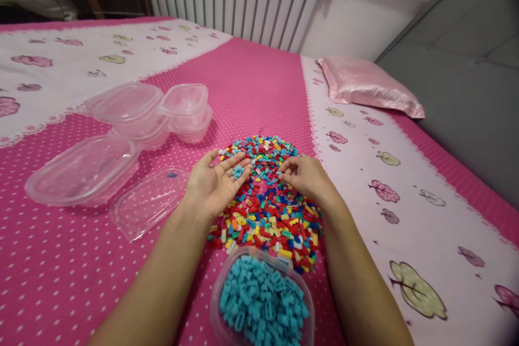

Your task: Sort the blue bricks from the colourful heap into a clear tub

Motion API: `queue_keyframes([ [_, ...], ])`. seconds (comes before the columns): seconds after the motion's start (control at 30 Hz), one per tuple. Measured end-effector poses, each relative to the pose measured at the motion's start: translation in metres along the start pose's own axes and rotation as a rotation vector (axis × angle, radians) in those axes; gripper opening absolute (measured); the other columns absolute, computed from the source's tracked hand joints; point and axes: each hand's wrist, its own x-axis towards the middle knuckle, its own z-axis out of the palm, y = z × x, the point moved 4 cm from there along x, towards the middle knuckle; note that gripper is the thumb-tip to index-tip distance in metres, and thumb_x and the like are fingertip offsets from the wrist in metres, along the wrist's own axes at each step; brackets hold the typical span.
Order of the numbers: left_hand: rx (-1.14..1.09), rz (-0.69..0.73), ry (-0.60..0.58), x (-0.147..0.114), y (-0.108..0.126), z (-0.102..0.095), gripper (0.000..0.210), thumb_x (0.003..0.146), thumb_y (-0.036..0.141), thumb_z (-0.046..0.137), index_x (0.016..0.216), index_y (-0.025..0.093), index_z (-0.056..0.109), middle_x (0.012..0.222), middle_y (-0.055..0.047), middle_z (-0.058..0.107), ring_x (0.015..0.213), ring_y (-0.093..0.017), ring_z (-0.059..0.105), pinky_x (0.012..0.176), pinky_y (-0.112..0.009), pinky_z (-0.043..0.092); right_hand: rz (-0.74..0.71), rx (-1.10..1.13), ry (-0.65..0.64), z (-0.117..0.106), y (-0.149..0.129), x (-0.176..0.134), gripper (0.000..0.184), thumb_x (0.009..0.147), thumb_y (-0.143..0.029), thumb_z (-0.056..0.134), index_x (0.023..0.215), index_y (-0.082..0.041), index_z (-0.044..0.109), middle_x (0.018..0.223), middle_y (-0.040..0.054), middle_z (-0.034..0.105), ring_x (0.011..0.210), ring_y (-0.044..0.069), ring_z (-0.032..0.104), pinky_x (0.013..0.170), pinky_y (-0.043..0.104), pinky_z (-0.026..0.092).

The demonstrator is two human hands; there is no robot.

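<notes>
My left hand [217,178] is palm up with its fingers stretched out, and a few small light-blue building bricks [238,172] rest on the fingers. Opposite it, my right hand [302,174] is closed in a pinch over the right side of the brick pile; whatever sits between its fingertips is too small to make out. Under and between both hands spreads a pile of mixed-colour building bricks [267,216], red, yellow, blue, green and white. Close to me stands a clear plastic container [216,303] filled with light-blue bricks [263,300].
On the left are a clear lid [152,203] with a dark-blue piece on it, a large clear container [83,170] and several stacked clear containers [184,102]. The pink dotted bedspread [259,81] lies beneath everything. A pink pillow [367,84] rests by the grey headboard [458,54]; a radiator [243,0] stands behind.
</notes>
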Motion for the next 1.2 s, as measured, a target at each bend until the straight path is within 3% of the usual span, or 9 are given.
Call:
queue_keyframes([
  [0.27,0.023,-0.009,-0.018,0.000,-0.002,0.001,0.041,0.092,0.030,0.037,0.116,0.004,0.057,0.099,-0.021,0.064,0.089,-0.024,0.067,0.068,-0.030,0.060,-0.055,0.232,0.076,-0.004,-0.007,0.000,0.011,0.070,-0.023,0.067,0.078,-0.015,0.069,0.064,0.0006,0.067,0.054,0.011,0.057,0.054,0.022,0.043],
  [0.47,0.058,-0.083,-0.129,0.000,-0.010,0.004,0.045,0.093,0.031,0.036,0.120,0.000,0.054,0.100,-0.022,0.064,0.087,-0.023,0.067,0.074,-0.030,0.059,-0.371,0.493,0.137,-0.006,-0.035,-0.009,0.020,0.076,-0.032,0.067,0.088,-0.016,0.069,0.079,0.0033,0.069,0.066,0.011,0.060,0.061,0.023,0.047],
  [0.53,0.048,-0.124,-0.169,-0.001,-0.013,0.006,0.045,0.094,0.032,0.035,0.120,0.000,0.054,0.100,-0.022,0.065,0.087,-0.023,0.068,0.075,-0.031,0.059,-0.410,0.517,0.160,-0.008,-0.040,-0.012,0.024,0.076,-0.032,0.068,0.095,-0.018,0.069,0.086,0.0036,0.069,0.071,0.012,0.060,0.063,0.023,0.047],
  [0.63,0.032,-0.123,-0.165,-0.001,-0.013,0.006,0.044,0.094,0.032,0.036,0.119,0.001,0.054,0.101,-0.021,0.065,0.088,-0.023,0.068,0.075,-0.032,0.059,-0.352,0.526,0.232,-0.010,-0.036,-0.010,0.029,0.076,-0.030,0.067,0.102,-0.018,0.068,0.087,0.0031,0.069,0.069,0.011,0.060,0.064,0.023,0.047],
  [0.77,0.035,-0.068,-0.103,0.000,-0.008,0.004,0.039,0.093,0.028,0.038,0.119,0.004,0.054,0.101,-0.019,0.065,0.083,-0.022,0.067,0.072,-0.031,0.059,-0.203,0.444,0.265,-0.011,-0.020,-0.004,0.022,0.073,-0.025,0.066,0.092,-0.016,0.070,0.077,0.0020,0.069,0.062,0.011,0.058,0.062,0.024,0.046],
  [1.03,0.026,0.041,-0.010,0.001,-0.002,0.002,0.033,0.093,0.026,0.037,0.114,0.007,0.054,0.092,-0.015,0.067,0.075,-0.020,0.066,0.068,-0.030,0.059,0.005,0.015,-0.009,0.005,-0.005,-0.001,0.014,0.072,-0.015,0.064,0.080,-0.020,0.075,0.065,-0.0003,0.069,0.057,0.012,0.059,0.058,0.023,0.042],
  [1.2,0.025,0.036,-0.014,0.001,-0.002,0.002,0.033,0.093,0.027,0.037,0.112,0.006,0.055,0.090,-0.015,0.068,0.076,-0.020,0.066,0.069,-0.030,0.059,0.060,-0.188,-0.091,0.014,-0.008,-0.001,0.022,0.072,-0.014,0.066,0.088,-0.024,0.076,0.080,0.0005,0.073,0.070,0.014,0.064,0.066,0.024,0.044],
])
